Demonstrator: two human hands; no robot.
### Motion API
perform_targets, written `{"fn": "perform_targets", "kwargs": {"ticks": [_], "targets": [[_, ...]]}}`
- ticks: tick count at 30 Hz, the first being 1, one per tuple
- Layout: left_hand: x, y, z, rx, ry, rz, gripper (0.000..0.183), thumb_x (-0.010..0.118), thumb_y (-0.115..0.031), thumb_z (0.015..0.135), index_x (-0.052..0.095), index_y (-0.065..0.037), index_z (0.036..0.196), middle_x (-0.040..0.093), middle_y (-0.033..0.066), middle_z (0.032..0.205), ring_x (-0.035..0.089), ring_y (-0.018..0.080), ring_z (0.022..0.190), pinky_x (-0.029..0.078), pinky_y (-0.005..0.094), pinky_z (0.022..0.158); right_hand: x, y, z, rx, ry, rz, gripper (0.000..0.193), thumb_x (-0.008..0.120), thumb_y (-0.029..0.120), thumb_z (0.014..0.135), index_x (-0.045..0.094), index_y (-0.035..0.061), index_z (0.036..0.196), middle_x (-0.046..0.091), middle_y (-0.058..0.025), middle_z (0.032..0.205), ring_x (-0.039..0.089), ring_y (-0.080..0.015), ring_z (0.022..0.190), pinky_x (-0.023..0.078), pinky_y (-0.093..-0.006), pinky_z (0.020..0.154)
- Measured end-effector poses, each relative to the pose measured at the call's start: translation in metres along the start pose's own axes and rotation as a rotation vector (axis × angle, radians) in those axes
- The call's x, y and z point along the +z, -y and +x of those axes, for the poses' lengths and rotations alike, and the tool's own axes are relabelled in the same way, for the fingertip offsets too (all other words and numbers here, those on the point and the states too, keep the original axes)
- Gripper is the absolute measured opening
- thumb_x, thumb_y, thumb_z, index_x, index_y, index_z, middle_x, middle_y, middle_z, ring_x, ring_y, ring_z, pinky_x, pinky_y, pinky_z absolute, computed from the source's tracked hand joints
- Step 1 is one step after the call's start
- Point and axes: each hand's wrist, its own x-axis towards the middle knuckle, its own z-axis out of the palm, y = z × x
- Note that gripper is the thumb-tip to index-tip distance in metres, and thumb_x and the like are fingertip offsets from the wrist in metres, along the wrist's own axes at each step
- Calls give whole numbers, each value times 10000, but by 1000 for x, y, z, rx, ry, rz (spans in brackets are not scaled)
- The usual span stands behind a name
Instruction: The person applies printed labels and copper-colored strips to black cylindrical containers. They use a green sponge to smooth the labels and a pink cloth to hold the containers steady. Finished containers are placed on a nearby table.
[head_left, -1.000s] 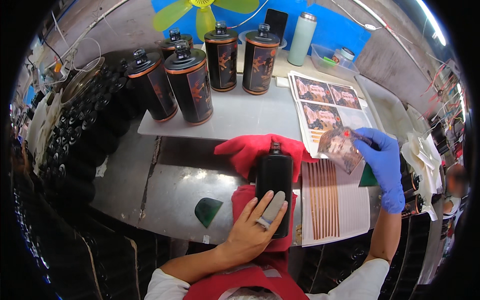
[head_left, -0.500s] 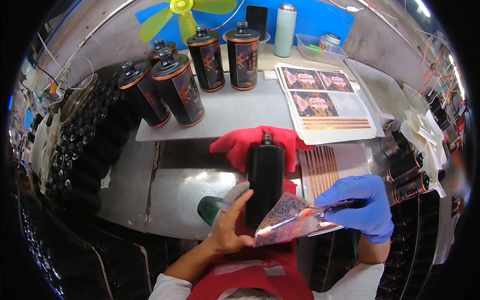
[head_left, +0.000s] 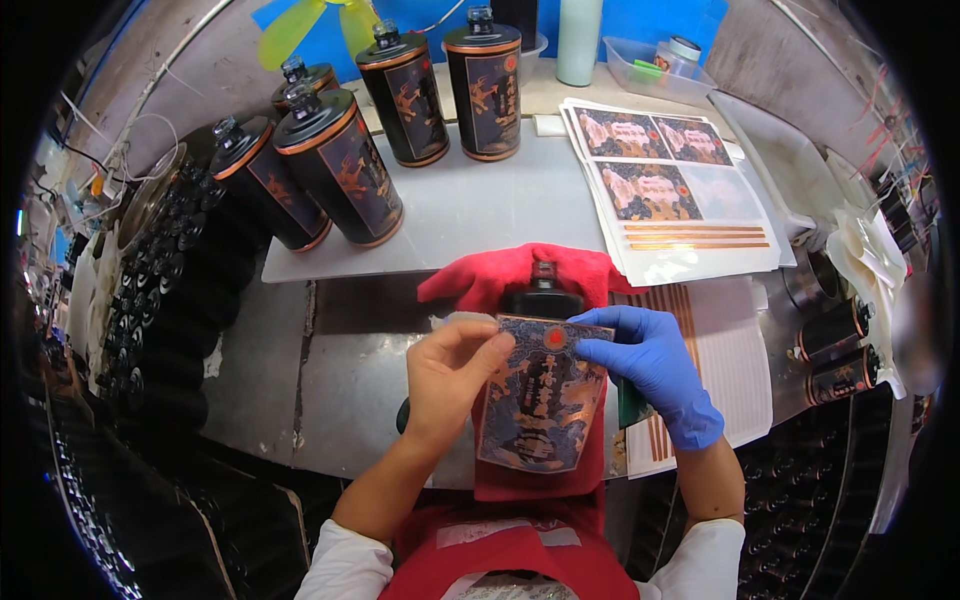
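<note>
A patterned decal sheet (head_left: 540, 400), dark with gold and pink figures, is stretched between my two hands over a black bottle (head_left: 545, 302). My bare left hand (head_left: 450, 375) pinches its upper left corner. At the upper right corner, my blue-gloved right hand (head_left: 650, 365) grips it between thumb and fingers. Most of the bottle's body is hidden behind the decal; only its shoulder and neck show. The bottle lies on a red cloth (head_left: 470, 280), neck pointing away from me. A dark green tool (head_left: 630, 403) shows beneath my right hand, partly hidden.
Several decorated black bottles (head_left: 485, 95) stand on a grey board (head_left: 480, 210) at the back left. Printed decal sheets (head_left: 690, 262) lie at the back right, with striped strips (head_left: 735, 350) below. Rows of dark bottles (head_left: 150, 320) fill the left side. Two bottles (head_left: 840, 370) lie at right.
My left hand has risen to the decal's upper corner. The decal has swung upright and flattened out, face toward me, in front of the bottle. My right hand has moved left and up.
</note>
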Motion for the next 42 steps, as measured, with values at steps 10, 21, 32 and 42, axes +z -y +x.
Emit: {"fn": "perform_targets", "kwargs": {"ticks": [10, 21, 32, 42], "targets": [[-6, -8, -23, 361, -68, 407, 86, 669, 42, 774, 642, 12, 850, 654, 71, 756, 606, 102, 653, 491, 220, 583, 4, 12, -32, -43, -145, 10, 132, 721, 57, 752, 677, -5, 860, 665, -51, 754, 616, -95, 675, 489, -222, 606], [-8, -37, -45, 194, -41, 318, 106, 669, 26, 782, 608, 15, 869, 652, 94, 808, 617, 116, 698, 511, 252, 603, 8, 25, -55, -52, -66, -43, 88, 725, 58, 749, 687, -6, 796, 654, -56, 706, 600, -73, 640, 481, -201, 589], [0, 14, 0, 47, -114, -52, 64, 594, 23, 870, 594, 14, 933, 627, 46, 852, 576, 70, 726, 471, 202, 631, 5, -14, 5, 69, -207, 142, 121, 710, 113, 798, 662, 14, 848, 650, -25, 733, 553, -42, 589, 427, -179, 491], [1, 21, 13, 30, -121, -69, 45, 594, 32, 865, 596, 15, 907, 617, 49, 904, 574, 71, 781, 466, 195, 683, 3, -19, 19, 88, -234, 153, 118, 713, 123, 792, 662, 25, 835, 636, -21, 694, 518, -37, 512, 404, -172, 458]]}}
